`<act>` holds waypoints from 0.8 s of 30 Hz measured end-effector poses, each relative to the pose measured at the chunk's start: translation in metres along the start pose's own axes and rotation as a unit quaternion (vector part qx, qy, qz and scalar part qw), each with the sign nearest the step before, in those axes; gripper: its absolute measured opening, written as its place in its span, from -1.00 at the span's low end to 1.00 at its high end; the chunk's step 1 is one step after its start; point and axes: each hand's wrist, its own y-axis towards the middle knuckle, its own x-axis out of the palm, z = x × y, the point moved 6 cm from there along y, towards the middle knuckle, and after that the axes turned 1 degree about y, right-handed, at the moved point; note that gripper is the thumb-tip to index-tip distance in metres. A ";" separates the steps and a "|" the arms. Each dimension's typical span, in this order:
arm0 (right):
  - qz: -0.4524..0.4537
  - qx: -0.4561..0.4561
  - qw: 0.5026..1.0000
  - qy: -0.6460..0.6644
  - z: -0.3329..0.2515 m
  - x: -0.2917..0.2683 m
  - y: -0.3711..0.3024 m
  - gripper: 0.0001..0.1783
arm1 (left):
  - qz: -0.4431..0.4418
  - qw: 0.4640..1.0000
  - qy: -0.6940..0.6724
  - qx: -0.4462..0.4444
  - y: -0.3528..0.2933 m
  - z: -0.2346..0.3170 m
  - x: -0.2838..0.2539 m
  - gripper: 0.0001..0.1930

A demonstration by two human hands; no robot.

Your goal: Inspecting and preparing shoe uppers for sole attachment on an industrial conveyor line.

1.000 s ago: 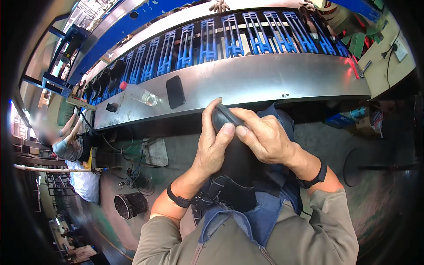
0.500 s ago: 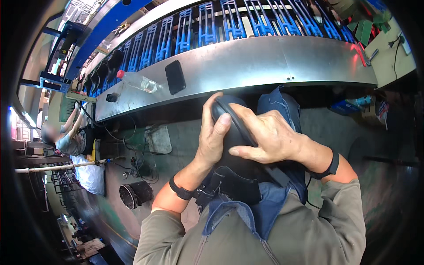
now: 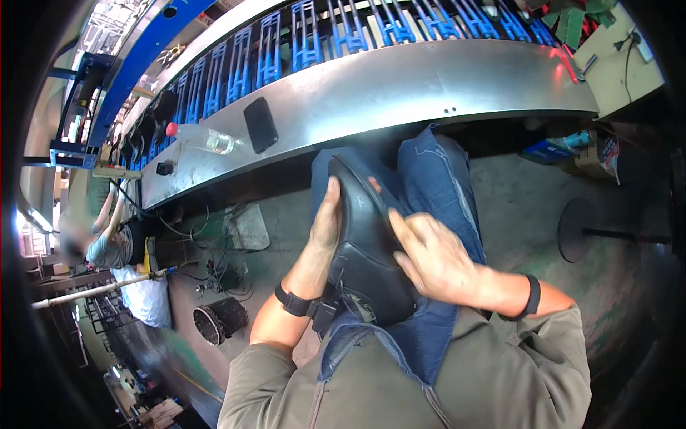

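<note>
The metal surface runs across the upper part of the view, bending with the lens. Behind it stands a row of blue frames. At far left, a co-worker extends both arms toward the left end of the surface. A white bag rests on the floor near the co-worker. The wearer's jeans extend to just below the surface edge. A brown carton and a blue box are at right, below surface level.

The black shoe is positioned over the lap, toe directed toward the surface, opening toward the wearer's body.

Left hand: clamped on the front of the shoe. The thumb lies along the left side; fingertips show past the right edge near the toe. Right hand: fingers partly bent at the right side of the shoe, thumb apart from the index finger. The hand is slightly blurred; whether it grips cannot be told.

A clear bottle with a red cap lies on its side on the surface, beside a black phone.

Markings: print on the carton is too small to read. A faint pale mark on the shoe's toe cannot be identified as print or reflection.
</note>
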 end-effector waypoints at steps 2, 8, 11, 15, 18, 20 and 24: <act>-0.017 -0.008 1.000 -0.016 0.002 0.009 -0.029 -0.17 | -0.016 0.997 -0.048 -0.063 -0.002 -0.019 0.000 -0.26; 0.096 -0.212 0.970 -0.073 0.003 0.013 -0.008 -0.25 | 0.085 0.993 -0.026 -0.080 0.033 -0.007 0.005 -0.46; 0.147 -0.320 0.936 0.013 -0.014 -0.030 0.024 -0.31 | 0.044 0.998 -0.030 -0.035 0.008 0.030 0.031 -0.56; 0.215 -0.291 0.926 0.108 -0.019 -0.077 0.070 -0.05 | 0.069 0.841 0.524 0.114 -0.013 0.057 0.002 -0.54; 0.195 -0.040 0.959 0.204 0.031 -0.052 0.099 -0.04 | 0.048 0.871 0.363 0.327 -0.024 0.060 0.014 -0.43; 0.128 0.052 0.936 0.325 0.089 0.001 0.100 -0.13 | 0.004 0.837 0.393 0.381 -0.027 0.053 0.045 -0.36; 0.016 0.176 0.910 0.375 0.135 0.042 0.093 -0.22 | -0.005 0.898 0.350 0.267 0.004 0.017 0.031 -0.46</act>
